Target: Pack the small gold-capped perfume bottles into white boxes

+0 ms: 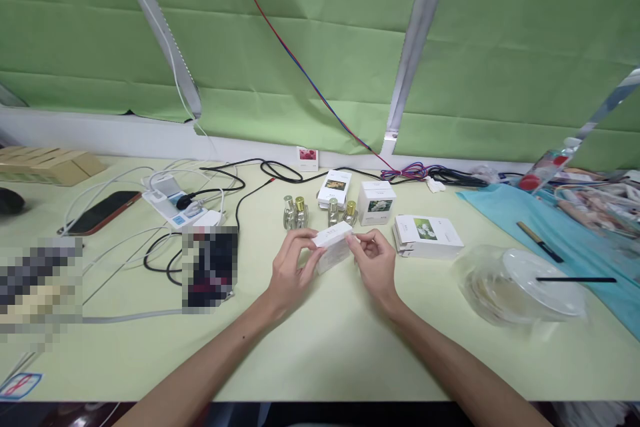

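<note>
Between my two hands is a small white box (pixel 334 245), tilted just above the table. My left hand (pixel 294 267) grips its left end between thumb and fingers. At the box's right end, the fingertips of my right hand (pixel 373 260) pinch the edge, with the other fingers curled in. Just behind it stand several small glass bottles (pixel 295 213) with gold-coloured caps. Farther back lies a stack of flat white boxes (pixel 334 189) with a flower picture. A fuller white box (pixel 377 203) stands upright, and more flat white boxes (pixel 429 237) lie to the right.
A power strip (pixel 173 203) with tangled cables and a phone (pixel 103 212) lie on the left. At right are a plastic-wrapped round container (pixel 520 283), a blue cloth (pixel 500 203) and a bottle (pixel 547 167). A small picture card (pixel 307 158) leans against the back wall.
</note>
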Action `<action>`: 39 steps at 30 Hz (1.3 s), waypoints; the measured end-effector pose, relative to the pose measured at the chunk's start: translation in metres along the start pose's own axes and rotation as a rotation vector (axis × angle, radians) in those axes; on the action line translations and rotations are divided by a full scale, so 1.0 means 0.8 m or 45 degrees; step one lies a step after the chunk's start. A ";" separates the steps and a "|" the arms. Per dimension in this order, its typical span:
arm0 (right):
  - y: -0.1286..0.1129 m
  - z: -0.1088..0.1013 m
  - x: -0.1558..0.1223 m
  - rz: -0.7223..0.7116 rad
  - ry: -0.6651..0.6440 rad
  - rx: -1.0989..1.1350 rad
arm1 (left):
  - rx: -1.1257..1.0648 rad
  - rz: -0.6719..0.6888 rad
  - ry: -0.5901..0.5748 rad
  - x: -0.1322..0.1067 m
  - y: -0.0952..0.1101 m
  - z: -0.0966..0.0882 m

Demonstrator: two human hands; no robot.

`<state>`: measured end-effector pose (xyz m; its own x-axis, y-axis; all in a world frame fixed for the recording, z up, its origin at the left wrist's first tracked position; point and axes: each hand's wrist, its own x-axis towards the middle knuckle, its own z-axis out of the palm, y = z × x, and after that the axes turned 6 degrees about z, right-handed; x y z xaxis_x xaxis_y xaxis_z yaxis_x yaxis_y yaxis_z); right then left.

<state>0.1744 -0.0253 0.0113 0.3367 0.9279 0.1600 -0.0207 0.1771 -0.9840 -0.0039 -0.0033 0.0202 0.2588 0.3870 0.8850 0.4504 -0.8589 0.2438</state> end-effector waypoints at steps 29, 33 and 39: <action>-0.003 -0.008 0.027 -0.063 -0.335 0.046 | -0.586 -0.520 0.178 -0.003 0.019 0.014; -0.003 -0.008 0.028 -0.072 -0.346 0.062 | -0.571 -0.495 0.172 -0.003 0.020 0.014; -0.006 -0.010 0.028 -0.072 -0.377 0.032 | -0.537 -0.483 0.161 -0.003 0.021 0.014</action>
<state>0.1892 -0.0076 0.0189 0.0490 0.9709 0.2344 -0.0345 0.2362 -0.9711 0.0130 -0.0152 0.0174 0.0296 0.6730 0.7391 0.1059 -0.7374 0.6671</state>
